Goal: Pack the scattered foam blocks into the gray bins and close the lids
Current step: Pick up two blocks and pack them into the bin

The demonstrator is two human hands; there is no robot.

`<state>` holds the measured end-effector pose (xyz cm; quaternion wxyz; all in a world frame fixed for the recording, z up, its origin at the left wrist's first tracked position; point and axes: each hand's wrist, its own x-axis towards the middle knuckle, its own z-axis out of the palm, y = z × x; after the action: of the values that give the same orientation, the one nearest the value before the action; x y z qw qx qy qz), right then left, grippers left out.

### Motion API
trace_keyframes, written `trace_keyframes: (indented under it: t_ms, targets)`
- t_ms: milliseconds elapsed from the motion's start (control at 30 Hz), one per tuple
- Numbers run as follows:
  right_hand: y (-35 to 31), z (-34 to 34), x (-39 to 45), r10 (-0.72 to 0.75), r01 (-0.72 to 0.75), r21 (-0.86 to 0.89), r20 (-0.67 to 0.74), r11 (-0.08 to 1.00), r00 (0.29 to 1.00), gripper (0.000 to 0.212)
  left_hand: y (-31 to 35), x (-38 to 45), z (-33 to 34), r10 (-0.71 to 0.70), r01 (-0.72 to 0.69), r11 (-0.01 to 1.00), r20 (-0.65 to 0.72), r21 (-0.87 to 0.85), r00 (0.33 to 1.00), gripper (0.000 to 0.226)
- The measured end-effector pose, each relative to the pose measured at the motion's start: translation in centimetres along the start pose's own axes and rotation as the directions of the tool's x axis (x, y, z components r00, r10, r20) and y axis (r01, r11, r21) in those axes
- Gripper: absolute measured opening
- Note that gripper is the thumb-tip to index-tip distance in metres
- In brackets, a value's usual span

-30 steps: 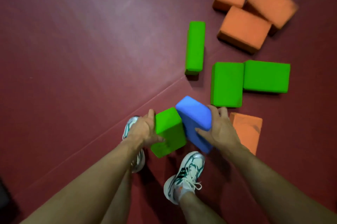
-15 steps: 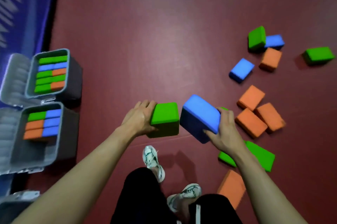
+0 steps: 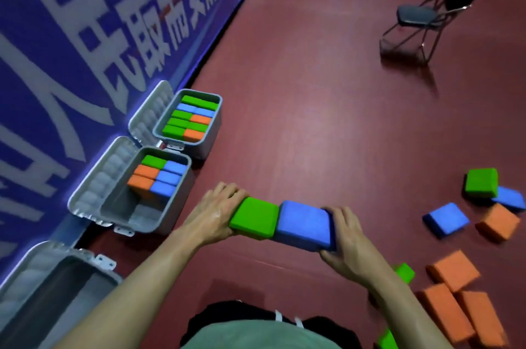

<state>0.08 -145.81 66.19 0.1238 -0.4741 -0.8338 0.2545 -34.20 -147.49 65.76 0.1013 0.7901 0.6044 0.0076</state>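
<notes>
My left hand (image 3: 217,213) grips a green foam block (image 3: 254,218) and my right hand (image 3: 345,237) grips a blue foam block (image 3: 304,225). The two blocks are pressed end to end, held above the floor. Three gray bins stand open along the blue wall at left. The far bin (image 3: 212,132) is filled with green, blue and orange blocks. The middle bin (image 3: 173,205) holds several blocks at its far end, its near end bare. The near bin (image 3: 71,291) shows no blocks. Loose blocks lie on the floor at right: green (image 3: 481,182), blue (image 3: 446,218), orange (image 3: 454,270).
The floor is dark red (image 3: 313,92). A blue banner wall (image 3: 85,21) with white lettering runs behind the bins, whose lids (image 3: 96,178) lean back against it. A folding chair (image 3: 418,24) stands at the far right. More orange blocks (image 3: 461,317) lie near my right side.
I have stood up and turned toward the bins, lifting both blocks from the floor. The blocks were angled apart; now they are lined up end to end.
</notes>
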Motion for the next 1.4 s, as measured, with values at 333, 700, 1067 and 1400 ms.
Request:
trace_keyframes:
  t_ms: [333, 700, 1067, 1400]
  targets:
    - [-11.4, 8.7, 13.8, -0.187, 0.2, -0.124, 0.11, 0.972, 0.976, 0.076, -14.9, -7.9, -0.9, -0.229, 0.225, 0.968, -0.034, -0.108, 0.973, 0.075]
    - [-15.1, 13.0, 25.1, -0.385, 0.399, -0.015, 0.23, 0.917, 0.894, 0.07, -22.0, -11.0, -0.2, -0.546, 0.535, 0.834, -0.055, -0.134, 0.836, 0.08]
    - [-17.9, 19.0, 36.2, -0.371, 0.381, 0.044, 0.356, 0.923, 0.858, 0.067, -31.1, -11.8, 1.7, -0.726, 0.702, 0.665, 0.0, -0.254, 0.688, 0.082]
    - [-21.9, 31.7, 43.8, -0.065, 0.052, 0.039, 0.459, 0.998, 0.886, 0.097, -53.6, -8.8, 10.0, -0.643, 0.626, 0.737, 0.022, -0.255, 0.766, 0.086]
